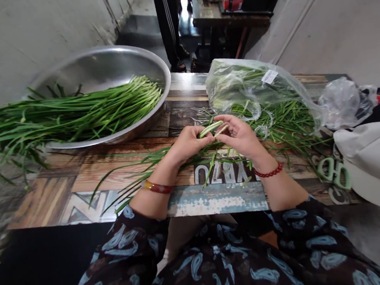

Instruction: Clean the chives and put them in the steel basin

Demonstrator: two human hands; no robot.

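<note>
My left hand (192,141) is closed round a small bunch of garlic chives (211,128); their pale stem ends point up to the right. The long green leaves trail out under my left forearm over the table. At those pale ends is my right hand (239,136), thumb and fingers pinched on a stem at the bunch. Trimmed bits of leaf (210,170) lie on the table below both hands. Beyond my right hand, a clear plastic bag (234,80) with a white label partly covers a loose heap of more chives (286,120).
A wide steel basin (98,57) at the left holds many chives, leaves hanging over its rim. Green-handled scissors (334,172), a white cap (379,153) and a crumpled plastic bag (339,100) are at the right. A person in dark striped trousers (167,21) stands beyond the table.
</note>
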